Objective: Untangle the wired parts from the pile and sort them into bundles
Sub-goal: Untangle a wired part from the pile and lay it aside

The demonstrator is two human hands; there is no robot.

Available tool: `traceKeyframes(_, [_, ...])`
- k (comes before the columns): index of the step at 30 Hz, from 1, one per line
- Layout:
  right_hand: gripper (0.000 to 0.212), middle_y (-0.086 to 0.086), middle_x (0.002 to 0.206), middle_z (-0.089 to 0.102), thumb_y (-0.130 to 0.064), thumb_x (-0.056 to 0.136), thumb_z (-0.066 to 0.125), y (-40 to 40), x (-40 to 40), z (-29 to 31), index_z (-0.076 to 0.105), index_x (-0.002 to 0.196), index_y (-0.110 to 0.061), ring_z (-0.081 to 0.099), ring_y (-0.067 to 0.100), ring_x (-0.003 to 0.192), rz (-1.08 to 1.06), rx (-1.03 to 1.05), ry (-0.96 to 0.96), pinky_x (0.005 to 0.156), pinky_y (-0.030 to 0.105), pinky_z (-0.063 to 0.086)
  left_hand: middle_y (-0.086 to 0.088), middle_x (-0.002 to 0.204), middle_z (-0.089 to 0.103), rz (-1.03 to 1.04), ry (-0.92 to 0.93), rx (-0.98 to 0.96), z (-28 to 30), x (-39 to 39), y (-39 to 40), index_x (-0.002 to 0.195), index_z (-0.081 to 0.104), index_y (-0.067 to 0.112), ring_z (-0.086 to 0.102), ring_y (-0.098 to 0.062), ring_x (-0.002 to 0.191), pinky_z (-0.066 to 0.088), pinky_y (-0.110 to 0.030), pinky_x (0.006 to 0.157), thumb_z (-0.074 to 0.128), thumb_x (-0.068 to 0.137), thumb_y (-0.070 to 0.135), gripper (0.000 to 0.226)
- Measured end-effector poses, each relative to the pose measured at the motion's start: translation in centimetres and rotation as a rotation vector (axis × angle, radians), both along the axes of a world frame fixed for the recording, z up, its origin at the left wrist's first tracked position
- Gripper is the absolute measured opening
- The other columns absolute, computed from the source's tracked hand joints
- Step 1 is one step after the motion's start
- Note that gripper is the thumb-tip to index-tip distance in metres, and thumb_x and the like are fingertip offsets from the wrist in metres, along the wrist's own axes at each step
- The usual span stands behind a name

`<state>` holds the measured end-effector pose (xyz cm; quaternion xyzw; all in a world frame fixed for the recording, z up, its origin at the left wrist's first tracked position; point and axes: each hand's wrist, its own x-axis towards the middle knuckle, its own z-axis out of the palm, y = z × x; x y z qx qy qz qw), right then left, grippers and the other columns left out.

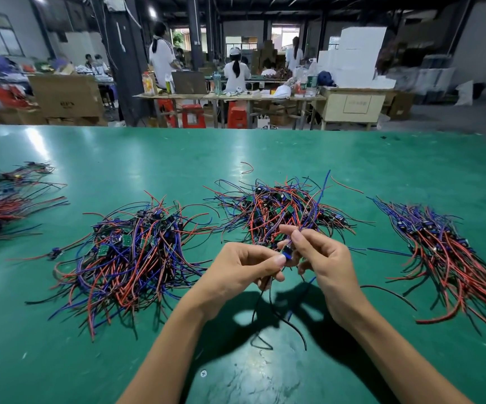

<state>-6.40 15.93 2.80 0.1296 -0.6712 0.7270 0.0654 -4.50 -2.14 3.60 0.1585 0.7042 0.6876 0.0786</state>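
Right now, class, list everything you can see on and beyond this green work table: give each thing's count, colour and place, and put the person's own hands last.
Green work table: one, glossy green, fills the foreground.
Tangled piles of red, blue and black wired parts: two, one left of centre, one behind the hands.
Sorted bundle of aligned wired parts: one, red and blue, far right.
Further wire bundles: number unclear, red and dark, left edge.
Loose red wire piece: one, beyond the centre pile.
Red plastic stools: about three, under the far tables.
White foam boxes: a stack, background right.
Left hand: one, pinching a small blue wired part.
Right hand: one, fingers pinching its wires.
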Motion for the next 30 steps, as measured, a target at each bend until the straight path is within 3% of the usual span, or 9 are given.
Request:
traceKeyframes(5, [0.022, 0.000, 0.099, 0.078, -0.016, 0.102, 0.057, 0.8, -0.6, 0.0, 0.071, 0.115, -0.026, 0.061, 0.004, 0.068, -0.088, 0.036, 0.033, 0.059, 0.015, 0.047, -0.002, 0.077, 0.076, 0.465, 0.276, 0.067, 1.4, -0.6, -2.5, 0.092, 0.081, 0.021, 0.066, -0.009, 0.067, 0.054, -0.019, 0.068, 0.071, 0.087, 0.036, 0.019])
traceKeyframes(7, [0.020, -0.008, 0.092, 0.076, -0.015, 0.098, 0.064, 1.3, -0.8, -0.5, 0.072, 0.108, -0.030, 0.062, 0.002, 0.072, -0.248, 0.213, 0.131, 0.065, 0.017, 0.047, 0.003, 0.081, 0.077, 0.810, 0.410, -0.134, 1.3, -0.8, -4.6, 0.090, 0.080, 0.022, 0.070, -0.016, 0.078, 0.055, -0.027, 0.076, 0.072, 0.090, 0.036, 0.016])
traceKeyframes(9, [0.017, -0.014, 0.089, 0.071, -0.025, 0.093, 0.070, 1.6, -1.1, -1.1, 0.068, 0.107, -0.035, 0.060, 0.006, 0.078, -0.408, 0.510, 0.191, 0.071, 0.027, 0.049, 0.001, 0.090, 0.076, 1.153, 0.461, -0.519, 0.7, -0.8, -6.4, 0.090, 0.080, 0.022, 0.062, -0.026, 0.094, 0.048, -0.037, 0.085, 0.072, 0.090, 0.039, 0.019])
traceKeyframes(12, [0.030, -0.016, 0.090, 0.061, -0.051, 0.087, 0.070, 1.6, -1.3, -1.9, 0.061, 0.111, -0.035, 0.056, 0.014, 0.090, -0.478, 0.896, 0.127, 0.082, 0.035, 0.046, -0.009, 0.095, 0.071, 1.366, 0.260, -0.835, -0.1, -0.8, -7.8, 0.076, 0.079, 0.024, 0.050, -0.036, 0.102, 0.041, -0.046, 0.088, 0.078, 0.082, 0.047, 0.024])
traceKeyframes(17, [0.022, -0.016, 0.072, 0.057, -0.057, 0.087, 0.066, 2.1, -1.9, -2.0, 0.076, 0.090, -0.037, 0.057, 0.017, 0.089, -0.472, 1.055, 0.061, 0.082, 0.033, 0.042, -0.009, 0.095, 0.063, 1.378, 0.187, -0.899, 0.0, -0.8, -7.0, 0.057, 0.060, 0.031, 0.048, -0.036, 0.103, 0.039, -0.045, 0.086, 0.083, 0.073, 0.046, 0.032])
traceKeyframes(20, [0.012, -0.018, 0.065, 0.061, -0.045, 0.083, 0.070, 2.3, -1.7, -1.9, 0.075, 0.075, -0.037, 0.063, 0.016, 0.078, -0.492, 0.991, 0.087, 0.071, 0.027, 0.040, -0.003, 0.094, 0.060, 1.393, 0.417, -0.885, 0.2, -0.7, -4.9, 0.066, 0.063, 0.026, 0.046, -0.029, 0.101, 0.032, -0.041, 0.085, 0.080, 0.076, 0.043, 0.026])
traceKeyframes(25, [0.020, -0.016, 0.074, 0.068, -0.025, 0.083, 0.075, 2.5, -1.4, -1.4, 0.066, 0.067, -0.032, 0.061, 0.003, 0.071, -0.407, 0.611, 0.232, 0.064, 0.017, 0.041, 0.001, 0.094, 0.063, 0.817, 0.752, -0.814, -1.0, -0.7, -0.2, 0.095, 0.066, 0.017, 0.052, -0.021, 0.094, 0.042, -0.036, 0.086, 0.071, 0.090, 0.027, 0.012])
traceKeyframes(28, [0.012, -0.014, 0.076, 0.068, -0.025, 0.080, 0.072, 2.3, -0.8, -0.8, 0.067, 0.071, -0.029, 0.060, 0.007, 0.072, -0.335, 0.520, 0.341, 0.067, 0.013, 0.041, 0.003, 0.107, 0.065, 0.547, 0.739, -0.806, -2.4, -0.6, 1.9, 0.121, 0.064, 0.015, 0.053, -0.016, 0.102, 0.042, -0.030, 0.094, 0.063, 0.096, 0.020, 0.025])
traceKeyframes(30, [0.007, -0.012, 0.079, 0.067, -0.022, 0.080, 0.071, 1.9, -0.3, -0.7, 0.068, 0.074, -0.024, 0.061, 0.009, 0.077, -0.245, 0.525, 0.438, 0.071, 0.015, 0.042, 0.006, 0.102, 0.065, 0.486, 0.574, -0.600, -2.8, -0.5, 2.8, 0.126, 0.061, 0.018, 0.054, -0.006, 0.093, 0.042, -0.018, 0.085, 0.053, 0.102, 0.013, 0.026])
